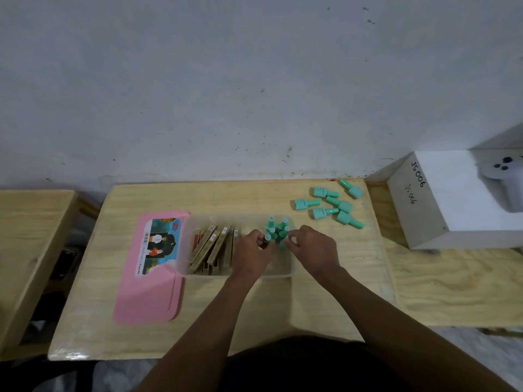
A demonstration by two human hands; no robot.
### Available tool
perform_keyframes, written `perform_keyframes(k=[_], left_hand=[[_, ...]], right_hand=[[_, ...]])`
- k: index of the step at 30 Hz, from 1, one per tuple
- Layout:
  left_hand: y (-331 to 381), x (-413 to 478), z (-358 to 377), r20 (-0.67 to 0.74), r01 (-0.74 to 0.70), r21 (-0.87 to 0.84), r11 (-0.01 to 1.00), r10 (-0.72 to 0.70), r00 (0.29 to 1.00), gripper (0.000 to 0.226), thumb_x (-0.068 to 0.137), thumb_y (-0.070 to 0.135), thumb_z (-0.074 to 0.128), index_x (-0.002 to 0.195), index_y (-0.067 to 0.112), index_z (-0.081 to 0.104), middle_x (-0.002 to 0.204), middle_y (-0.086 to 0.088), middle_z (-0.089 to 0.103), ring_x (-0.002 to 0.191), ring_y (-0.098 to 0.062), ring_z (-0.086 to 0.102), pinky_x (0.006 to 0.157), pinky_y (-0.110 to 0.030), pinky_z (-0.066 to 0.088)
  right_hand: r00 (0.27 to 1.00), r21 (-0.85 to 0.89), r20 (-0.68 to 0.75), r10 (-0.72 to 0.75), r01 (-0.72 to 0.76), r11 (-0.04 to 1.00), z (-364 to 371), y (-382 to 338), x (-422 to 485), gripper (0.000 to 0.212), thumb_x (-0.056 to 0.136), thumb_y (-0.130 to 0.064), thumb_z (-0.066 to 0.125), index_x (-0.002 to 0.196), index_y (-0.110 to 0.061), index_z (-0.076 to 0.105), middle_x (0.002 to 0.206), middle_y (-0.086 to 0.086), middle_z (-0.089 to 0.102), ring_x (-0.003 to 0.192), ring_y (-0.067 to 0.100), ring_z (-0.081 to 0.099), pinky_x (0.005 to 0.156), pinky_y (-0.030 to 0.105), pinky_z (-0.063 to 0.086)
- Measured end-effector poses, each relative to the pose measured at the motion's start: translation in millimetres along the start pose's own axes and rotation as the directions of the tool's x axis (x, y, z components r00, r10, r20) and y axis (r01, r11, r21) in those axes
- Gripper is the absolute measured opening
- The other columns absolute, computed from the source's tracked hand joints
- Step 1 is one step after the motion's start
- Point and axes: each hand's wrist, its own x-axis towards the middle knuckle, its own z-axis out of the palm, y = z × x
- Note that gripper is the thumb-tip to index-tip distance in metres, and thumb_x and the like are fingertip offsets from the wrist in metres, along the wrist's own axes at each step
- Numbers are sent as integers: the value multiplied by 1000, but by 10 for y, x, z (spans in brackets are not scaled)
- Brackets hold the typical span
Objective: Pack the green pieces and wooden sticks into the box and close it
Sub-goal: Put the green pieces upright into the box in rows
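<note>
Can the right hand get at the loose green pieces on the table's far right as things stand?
Probably yes. The loose green pieces lie in the open on the table, beyond the right hand, with nothing between. That hand is busy with the green pieces in the box first.

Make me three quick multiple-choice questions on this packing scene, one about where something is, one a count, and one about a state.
1. Where is the pink lid?
A. On the box
B. Flat on the table, left of the box
C. On the white block

2. How many green pieces lie loose on the table?
A. Two
B. Six
C. Ten

3. The clear plastic box is:
A. Open
B. Closed
C. Upside down

Answers: 1 B, the lid lies beside the box's left wall. 2 B, six lie near the table's far right corner. 3 A, the wooden sticks show inside and both hands reach in.
</note>
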Motion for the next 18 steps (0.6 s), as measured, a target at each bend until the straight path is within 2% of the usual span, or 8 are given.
perform_keyframes(k=[2,5,13,18], left_hand=[[-8,35,61,9,19,-10,1000,-19,1000,16,80,27,70,77,14,62,70,6,63,63,-12,60,56,-27,46],[-6,56,125,11,50,1,999,-50,999,15,80,26,70,79,13,63,73,2,66,69,-16,63,63,-34,51],[3,41,172,-54,16,73,997,-12,998,15,83,26,69,86,11,66,83,-2,72,68,-13,61,56,-22,38],[25,27,154,-46,35,83,996,-31,998,18,83,29,68,89,13,65,88,-2,72,77,-16,65,59,-23,41]], right_hand=[[1000,11,-8,-3,3,1000,33,11,-16,28,94,-47,51,110,-33,69,96,-4,63,85,17,64,60,27,39],[1000,5,-11,-3,3,1000,43,21,-17,29,94,-48,50,111,-35,68,95,-5,64,84,16,64,60,27,41],[999,7,-36,15,-14,1000,60,11,-32,30,94,-49,50,112,-33,68,97,-6,66,83,13,64,57,25,33],[998,8,-50,24,-24,1000,67,-7,-24,33,93,-52,49,112,-31,68,97,-5,66,83,14,65,53,25,31]])
